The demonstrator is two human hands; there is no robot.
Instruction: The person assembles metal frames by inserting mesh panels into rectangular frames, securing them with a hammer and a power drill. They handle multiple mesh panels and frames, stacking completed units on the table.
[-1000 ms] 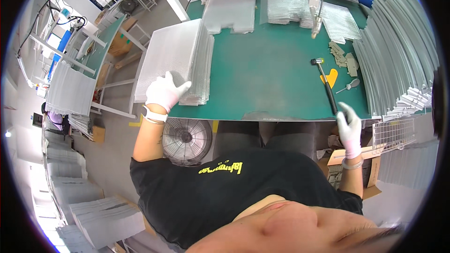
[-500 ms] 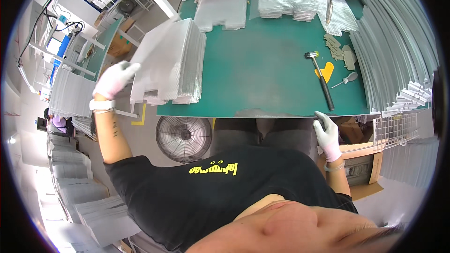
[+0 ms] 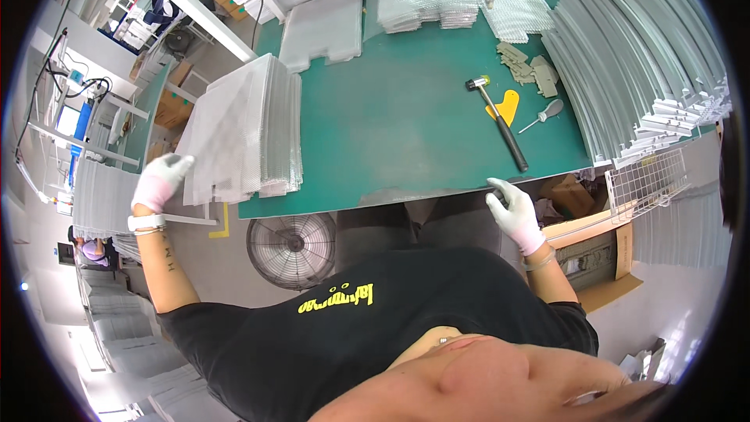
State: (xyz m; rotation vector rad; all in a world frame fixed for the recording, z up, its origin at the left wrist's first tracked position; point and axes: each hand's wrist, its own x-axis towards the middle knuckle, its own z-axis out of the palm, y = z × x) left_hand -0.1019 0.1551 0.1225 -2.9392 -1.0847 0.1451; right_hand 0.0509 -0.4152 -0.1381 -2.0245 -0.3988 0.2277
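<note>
The left hand (image 3: pixel 162 181) is at the outer side of the stack (image 3: pixel 226 129) of pale sheets on the left end of the tabletop (image 3: pixel 375 133); its fingers point at the stack's edge, and whether they pinch it I cannot tell. The right hand (image 3: pixel 516 217), empty, has thumb and fingers moderately wide apart, just beside the front edge. Near the right side lie a mallet (image 3: pixel 501 119), a yellow scraper (image 3: pixel 511 101) and a screwdriver (image 3: pixel 551 109).

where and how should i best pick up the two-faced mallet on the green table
Probably best by its black grip, from the near table edge: the mallet lies flat, head pointing away, grip's end toward the right hand.
</note>
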